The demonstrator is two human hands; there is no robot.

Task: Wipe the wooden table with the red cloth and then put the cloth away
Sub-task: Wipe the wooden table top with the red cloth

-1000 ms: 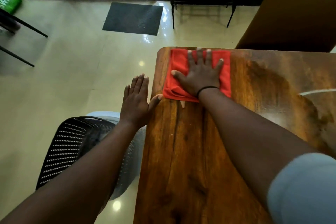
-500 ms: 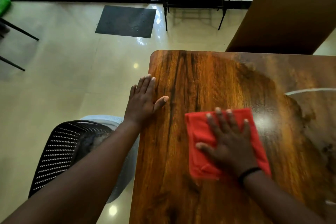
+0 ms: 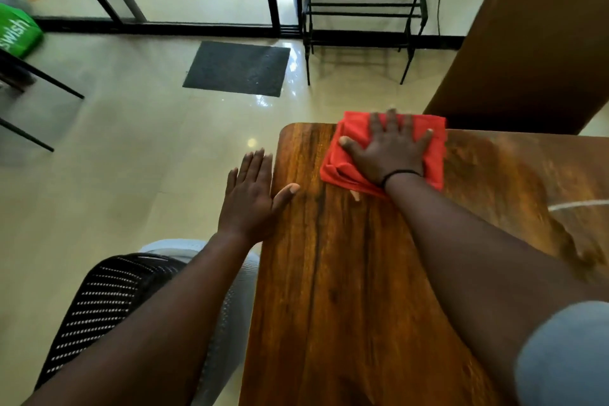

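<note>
**Flat hand on the red cloth at the far edge**

The right hand (image 3: 390,150) lies flat on the red cloth (image 3: 356,155), fingers straight and spread — it presses down and does not curl round the cloth. A thin black band (image 3: 400,173) sits on that wrist. The cloth is folded and a bit bunched. It lies on the wooden surface (image 3: 346,273) at the far edge, near the far left corner, and its top side reaches just past that edge.

The left hand (image 3: 252,199) is open too, with its fingers straight and close together. It rests at the left edge of the surface — the thumb lies on the wood and the 4 fingers hang out over the floor (image 3: 131,158).

A black chair with small holes (image 3: 102,306) stands just beside the left edge, under the left arm. A brown chair back (image 3: 527,49) stands just past the far edge. Farther off on the floor are a dark mat (image 3: 237,67) and a black metal rack (image 3: 362,20) by the wall. A green bag (image 3: 16,31) shows at the far left.
</note>
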